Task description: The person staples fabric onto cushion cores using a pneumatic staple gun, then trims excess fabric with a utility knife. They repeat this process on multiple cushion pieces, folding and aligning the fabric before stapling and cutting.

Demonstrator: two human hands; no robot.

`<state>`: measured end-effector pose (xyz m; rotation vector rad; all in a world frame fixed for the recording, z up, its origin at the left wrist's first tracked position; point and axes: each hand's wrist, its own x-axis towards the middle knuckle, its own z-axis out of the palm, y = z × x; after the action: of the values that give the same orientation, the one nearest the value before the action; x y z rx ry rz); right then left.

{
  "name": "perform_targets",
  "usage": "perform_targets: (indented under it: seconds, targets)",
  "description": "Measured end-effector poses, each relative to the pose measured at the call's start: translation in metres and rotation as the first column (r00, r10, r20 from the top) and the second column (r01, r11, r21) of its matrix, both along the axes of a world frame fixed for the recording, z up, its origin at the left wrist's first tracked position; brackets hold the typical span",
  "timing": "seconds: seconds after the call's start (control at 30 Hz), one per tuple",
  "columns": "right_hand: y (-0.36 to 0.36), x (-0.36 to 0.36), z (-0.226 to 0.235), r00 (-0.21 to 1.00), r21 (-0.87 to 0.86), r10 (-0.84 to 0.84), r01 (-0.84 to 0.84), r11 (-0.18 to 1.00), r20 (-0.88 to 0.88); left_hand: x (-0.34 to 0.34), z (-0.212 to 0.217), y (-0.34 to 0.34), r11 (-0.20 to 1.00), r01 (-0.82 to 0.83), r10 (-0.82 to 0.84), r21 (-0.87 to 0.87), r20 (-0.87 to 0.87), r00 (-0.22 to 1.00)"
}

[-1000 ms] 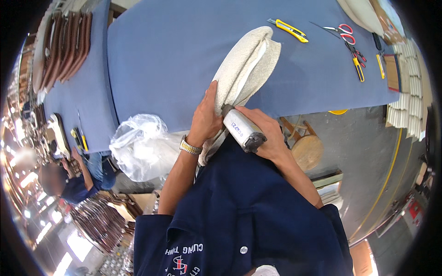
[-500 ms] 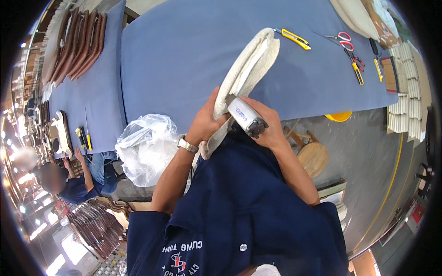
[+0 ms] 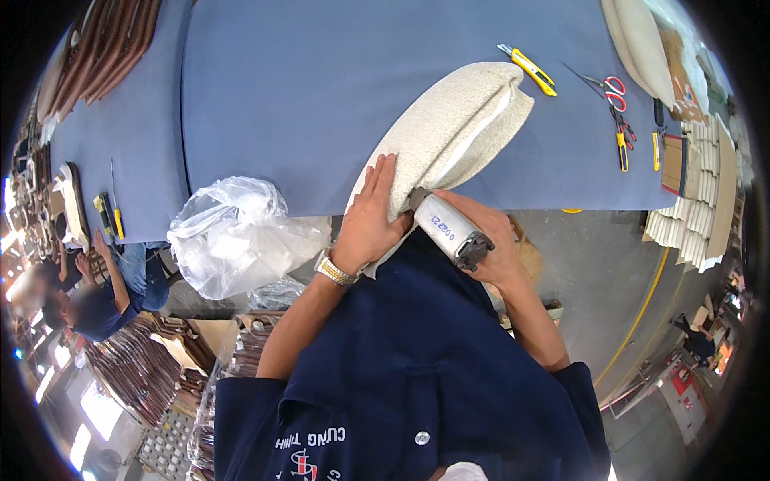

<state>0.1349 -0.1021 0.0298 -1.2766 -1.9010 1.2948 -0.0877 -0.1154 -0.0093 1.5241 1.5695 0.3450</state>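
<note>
Head view: holds the cream cushion [image 3: 449, 100] directly under the left hand [image 3: 367, 227], with fingers flat and close together, thumb apart, its far end beyond those fingertips over the blue table [image 3: 305, 96]. Keeps the right hand [image 3: 491, 236] clamped around a silver tool [image 3: 447, 228], its dark nose at the cushion's seam near the left thumb. Shows a yellow cutter [image 3: 533, 72] ahead of the right fingers, red-handled scissors [image 3: 615, 93] farther right, a clear plastic bag [image 3: 228, 240] left of the left fingers.
</note>
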Motion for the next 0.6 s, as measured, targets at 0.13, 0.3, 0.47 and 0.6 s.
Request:
perform_targets:
  seconds: [0.13,0.3,0.47,0.6]
  targets:
    - [-0.002,-0.006,0.000,0.997,-0.107,-0.078,0.079,0.991,0.013,0.004,-0.004,0.004,0.999,-0.025,0.025,0.025,-0.018,1.000]
    - [-0.012,-0.009,0.002,0.994,0.003,-0.102,0.102,0.995,0.047,0.005,0.004,0.005,1.000,-0.017,0.019,0.022,-0.060,0.998]
    - [-0.019,-0.004,0.007,0.999,-0.035,-0.030,0.031,0.999,0.033,0.004,0.002,0.004,0.999,-0.012,0.015,0.049,-0.050,0.999]
    - [-0.014,-0.012,0.015,0.997,-0.096,-0.020,0.027,0.995,0.074,0.002,-0.002,-0.001,0.998,0.001,0.001,0.058,-0.026,1.000]
